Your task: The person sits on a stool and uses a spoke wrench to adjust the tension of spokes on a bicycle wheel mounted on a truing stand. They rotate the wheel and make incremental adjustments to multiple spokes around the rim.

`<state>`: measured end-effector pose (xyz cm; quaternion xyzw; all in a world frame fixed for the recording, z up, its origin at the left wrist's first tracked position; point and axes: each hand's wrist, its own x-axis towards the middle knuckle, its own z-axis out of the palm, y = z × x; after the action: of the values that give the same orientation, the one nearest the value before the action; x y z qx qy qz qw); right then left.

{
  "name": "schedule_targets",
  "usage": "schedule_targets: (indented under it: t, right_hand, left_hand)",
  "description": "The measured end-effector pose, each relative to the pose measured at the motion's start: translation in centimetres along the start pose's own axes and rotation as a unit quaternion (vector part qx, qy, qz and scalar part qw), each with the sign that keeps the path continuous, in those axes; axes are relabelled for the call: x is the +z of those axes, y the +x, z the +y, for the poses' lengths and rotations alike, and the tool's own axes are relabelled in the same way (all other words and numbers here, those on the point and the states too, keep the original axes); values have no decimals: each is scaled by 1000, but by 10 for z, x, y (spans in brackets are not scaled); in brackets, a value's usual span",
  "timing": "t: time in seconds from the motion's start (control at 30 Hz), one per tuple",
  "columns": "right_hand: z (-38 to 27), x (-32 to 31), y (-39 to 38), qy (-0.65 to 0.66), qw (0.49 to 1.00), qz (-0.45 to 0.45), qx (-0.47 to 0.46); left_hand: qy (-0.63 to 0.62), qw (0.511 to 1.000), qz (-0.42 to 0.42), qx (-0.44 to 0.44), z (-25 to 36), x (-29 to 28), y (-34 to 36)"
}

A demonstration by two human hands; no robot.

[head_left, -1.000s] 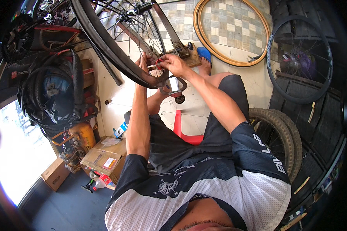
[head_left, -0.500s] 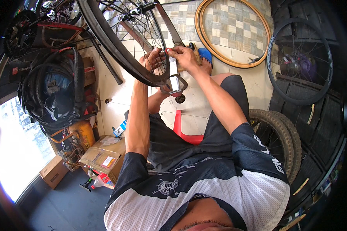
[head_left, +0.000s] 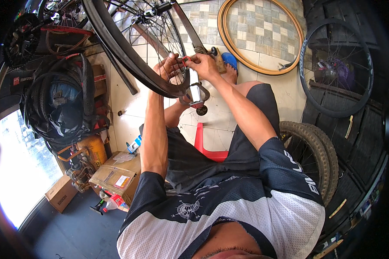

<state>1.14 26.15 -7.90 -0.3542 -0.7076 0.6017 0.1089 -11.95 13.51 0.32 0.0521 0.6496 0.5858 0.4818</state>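
A black bicycle wheel [head_left: 116,45] with thin dark spokes stands upright in a metal truing stand [head_left: 186,25]. My left hand [head_left: 167,67] reaches in at the near part of the wheel, fingers curled around the spokes beside the rim; the fingertips are partly hidden. From the right, my right hand [head_left: 203,66] pinches a small red spoke wrench [head_left: 186,60] against the spokes, close to the left fingers. Just below the hands are the stand's white-faced upright part [head_left: 195,88] and a round black knob [head_left: 202,111].
Two tan tyres [head_left: 222,32] lie on the tiles ahead. A dark rim wheel [head_left: 304,82] and knobby tyres [head_left: 328,159] are at the right. A red plastic piece [head_left: 199,140] sits between my legs. Cardboard box [head_left: 112,175], yellow compressor [head_left: 92,151] and bundled tyres [head_left: 43,99] stand left.
Both hands have shifted very slightly left, and the red spoke wrench has turned a little between the right fingers. The wheel stays in the stand.
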Motion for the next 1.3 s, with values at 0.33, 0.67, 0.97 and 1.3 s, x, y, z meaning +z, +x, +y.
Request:
schedule_targets:
  t: [0.33,0.67,0.97,1.3]
  right_hand:
    - [-16,0,-9,-76,996,-46,-19]
    - [-11,3,-3,69,985,-161,-8]
    - [-17,-2,-12,-79,984,-129,-95]
    - [-18,-4,-28,-100,985,-83,-112]
  left_hand:
    - [100,988,91,76,-52,-21,23]
    - [135,982,41,129,-57,-31,29]
    - [415,898,58,134,-56,-35,25]
    - [195,980,46,21,-38,-24,18]
